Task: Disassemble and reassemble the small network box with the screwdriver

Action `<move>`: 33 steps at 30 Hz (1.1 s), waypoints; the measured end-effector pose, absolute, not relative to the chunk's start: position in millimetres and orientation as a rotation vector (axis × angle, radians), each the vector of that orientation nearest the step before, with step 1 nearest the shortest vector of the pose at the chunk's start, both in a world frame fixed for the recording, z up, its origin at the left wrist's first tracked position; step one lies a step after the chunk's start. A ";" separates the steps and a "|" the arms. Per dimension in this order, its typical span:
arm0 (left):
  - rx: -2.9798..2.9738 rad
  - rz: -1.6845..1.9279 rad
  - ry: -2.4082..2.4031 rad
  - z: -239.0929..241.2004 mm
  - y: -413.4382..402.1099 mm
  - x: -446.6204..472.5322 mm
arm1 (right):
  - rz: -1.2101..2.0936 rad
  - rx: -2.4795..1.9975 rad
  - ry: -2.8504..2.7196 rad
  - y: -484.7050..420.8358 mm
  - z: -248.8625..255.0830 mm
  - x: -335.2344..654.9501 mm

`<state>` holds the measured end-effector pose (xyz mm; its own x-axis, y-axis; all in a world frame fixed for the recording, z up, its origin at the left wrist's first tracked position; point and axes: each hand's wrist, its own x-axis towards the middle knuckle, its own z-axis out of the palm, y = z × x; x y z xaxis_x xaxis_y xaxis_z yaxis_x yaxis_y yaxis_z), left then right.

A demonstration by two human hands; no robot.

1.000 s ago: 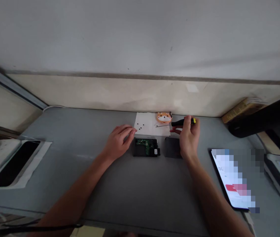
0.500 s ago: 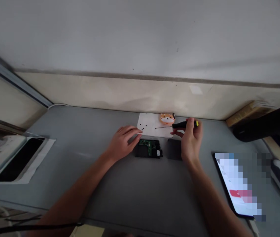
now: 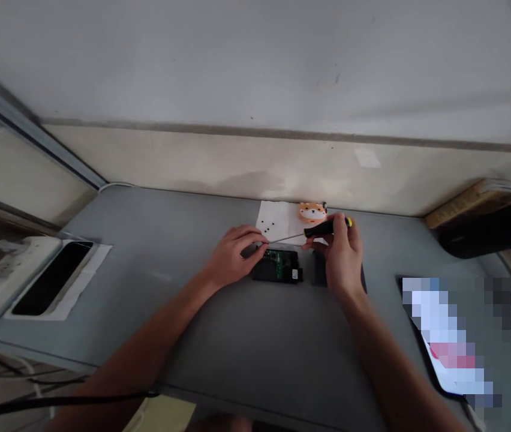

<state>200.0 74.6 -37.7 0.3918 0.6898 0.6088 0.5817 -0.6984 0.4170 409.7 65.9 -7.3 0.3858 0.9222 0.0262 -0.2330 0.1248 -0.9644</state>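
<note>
A thin-shafted screwdriver with a black-and-yellow handle (image 3: 321, 229) is pointing leftward over a white paper sheet's (image 3: 289, 219) near edge; the right hand (image 3: 343, 257) is gripping it. The left hand (image 3: 234, 258) is holding thumb and fingers at its tip; whether clamped, I cannot tell. An opened black rectangular device with a green circuit board (image 3: 279, 267) is lying nearer, on the grey tabletop (image 3: 259, 336).

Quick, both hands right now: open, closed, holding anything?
Left hand: thumb and fingertips close together at the tip of the screwdriver; whether they grip anything cannot be told.
Right hand: closed, holding the screwdriver.
</note>
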 end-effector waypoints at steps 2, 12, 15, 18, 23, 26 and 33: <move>2.519 1.183 1.160 -37.5 74.7 199.5 | 0.976 -1.122 -0.791 65.9 -7.3 409.4; 2.599 1.135 1.173 -36.1 74.6 197.4 | 0.928 -1.084 -0.864 64.4 -6.7 408.5; 2.610 1.137 1.141 -35.0 74.3 198.3 | 0.934 -1.085 -0.863 65.4 -7.4 408.7; 2.630 1.158 1.109 -34.0 74.5 198.8 | 0.925 -1.085 -0.895 65.3 -6.2 408.7; 2.696 1.113 1.132 -33.7 74.9 197.1 | 0.894 -1.071 -1.001 62.1 -1.1 407.7; 2.702 1.046 1.174 -31.8 74.7 194.6 | 0.873 -1.075 -1.072 60.6 -0.4 406.8; 2.580 0.966 1.313 -28.4 78.5 187.1 | 0.894 -1.105 -1.097 61.4 -3.4 403.8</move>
